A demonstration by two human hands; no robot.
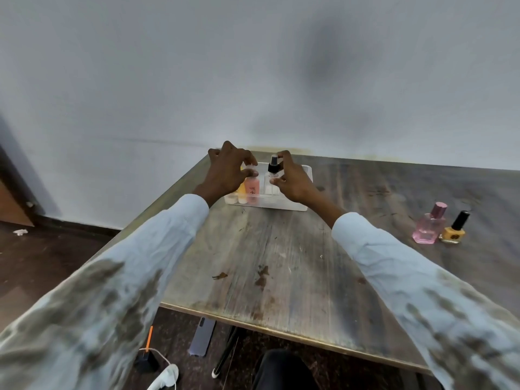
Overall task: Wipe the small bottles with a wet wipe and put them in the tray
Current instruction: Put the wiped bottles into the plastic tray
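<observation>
- Nearest, below the table (281,263) edge: a phone (202,336) and a cable lie on the dark floor, beside a dark knee.
- Both sleeves reach forward over the worn wooden top, towards the far edge.
- To the right, well apart from the tray, two bottles stand on the table, not yet put away: a pink bottle (429,228) and, just beside it, a yellow bottle (453,229) with a black cap.
- No wet wipe is visible on the table or in either hand.
- The clear tray (305,190) sits near the far edge. In it stand a peach bottle (251,190), a yellow one mostly hidden behind the left hand, and white tubs at its near-left corner.
- The left hand (228,170) curls narrowly over the peach bottle's top, thumb and fingertips apparently pinching it.
- The right hand (292,178) pinches the spray bottle (273,168), which stands upright in the tray with its black nozzle clear of the fingers.
- The step in hand looks like seating these bottles. To do it well, I judge:
  - set each base flat before letting go;
  - steady the peach bottle so that its neighbours stay up;
  - lift the fingers straight up, clear of the nozzle.
</observation>
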